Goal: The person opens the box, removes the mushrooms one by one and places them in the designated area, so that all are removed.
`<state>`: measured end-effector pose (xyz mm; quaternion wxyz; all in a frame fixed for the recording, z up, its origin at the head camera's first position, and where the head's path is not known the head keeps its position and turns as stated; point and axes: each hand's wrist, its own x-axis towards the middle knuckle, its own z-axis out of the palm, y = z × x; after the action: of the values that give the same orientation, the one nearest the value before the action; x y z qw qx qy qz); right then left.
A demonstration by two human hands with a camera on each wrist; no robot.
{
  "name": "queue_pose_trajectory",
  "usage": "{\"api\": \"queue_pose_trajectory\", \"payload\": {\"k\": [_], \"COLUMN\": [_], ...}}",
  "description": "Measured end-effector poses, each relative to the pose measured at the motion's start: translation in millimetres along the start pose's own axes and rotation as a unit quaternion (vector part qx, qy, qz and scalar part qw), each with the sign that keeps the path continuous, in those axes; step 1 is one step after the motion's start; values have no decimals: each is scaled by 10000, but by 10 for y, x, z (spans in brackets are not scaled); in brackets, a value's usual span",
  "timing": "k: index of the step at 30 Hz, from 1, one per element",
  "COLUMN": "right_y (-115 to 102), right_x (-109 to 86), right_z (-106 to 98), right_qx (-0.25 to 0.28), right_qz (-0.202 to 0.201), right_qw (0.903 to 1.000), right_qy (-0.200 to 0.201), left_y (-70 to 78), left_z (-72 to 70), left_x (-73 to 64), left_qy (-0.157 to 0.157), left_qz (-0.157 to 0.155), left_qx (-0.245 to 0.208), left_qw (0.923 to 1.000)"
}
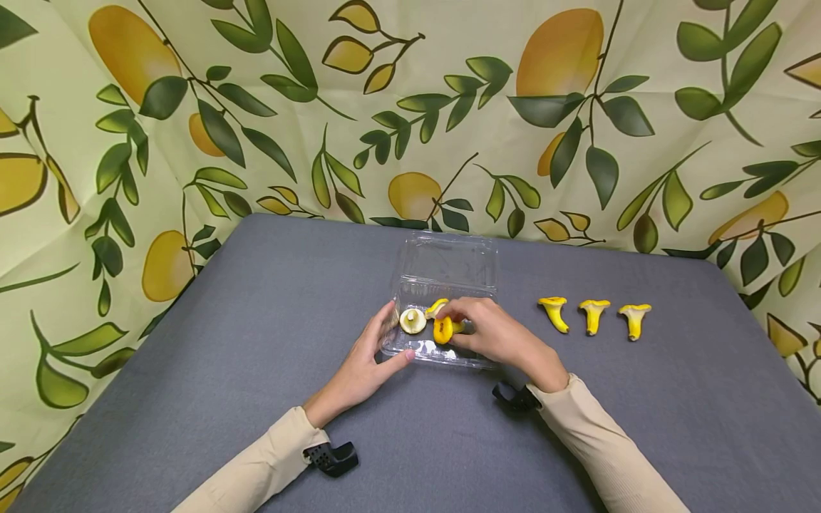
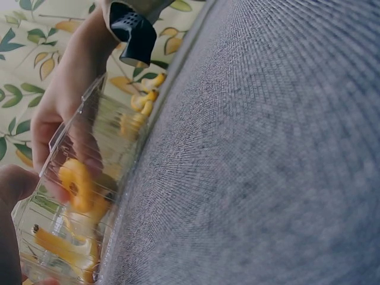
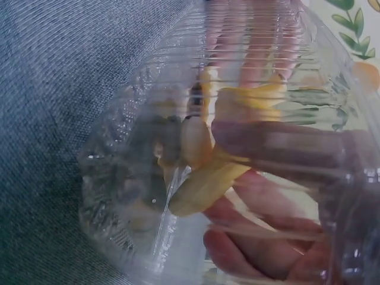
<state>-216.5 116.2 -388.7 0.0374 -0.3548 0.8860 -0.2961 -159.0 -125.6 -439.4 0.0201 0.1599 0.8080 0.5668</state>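
Note:
A clear plastic clamshell container point(image 1: 449, 360) stands on the table with its lid tipped open to the back. My left hand point(image 1: 359, 367) holds its left front corner, thumb over the front rim and fingers along the side. Down inside the container, my right hand point(image 1: 490, 331) pinches a yellow chanterelle mushroom point(image 1: 442, 330), its cap turned toward the front left. In the right wrist view, the mushroom's stem point(image 3: 208, 185) shows through the clear wall between thumb and fingers. Left of it lie a chanterelle with its pale underside up point(image 1: 412, 321) and another yellow chanterelle point(image 1: 436, 307).
To the right of the container, three chanterelles point(image 1: 593, 317) stand out in a row on the grey cloth-covered table point(image 1: 288, 285). The open lid point(image 1: 451, 261) lies toward the back. Behind the table hangs a fruit-and-leaf patterned cloth point(image 1: 410, 107).

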Motion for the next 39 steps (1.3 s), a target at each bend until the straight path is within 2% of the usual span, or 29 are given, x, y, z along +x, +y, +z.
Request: {"api": "queue_pose_trajectory", "payload": {"k": [9,14,23,39], "right_y": [-14,-27,-32,21], "right_x": [-26,-52,-106,-213], "right_z": [-29,-38,-55,-143], "right_qx": [291,380,483,505], "right_qz": [91,124,-118,-106], "right_qw": [9994,9983,9939,9880], "right_qy": [146,426,983,1456], "left_y": [-13,-16,-1,2], "left_z": [7,7,7,7], "left_x": [6,6,-1,-6], "left_qy": [17,11,-17,47], "left_qz": [32,67,-47,132], "left_qx": [25,-29,34,-29], "left_qw": [10000,10000,10000,9999]}}
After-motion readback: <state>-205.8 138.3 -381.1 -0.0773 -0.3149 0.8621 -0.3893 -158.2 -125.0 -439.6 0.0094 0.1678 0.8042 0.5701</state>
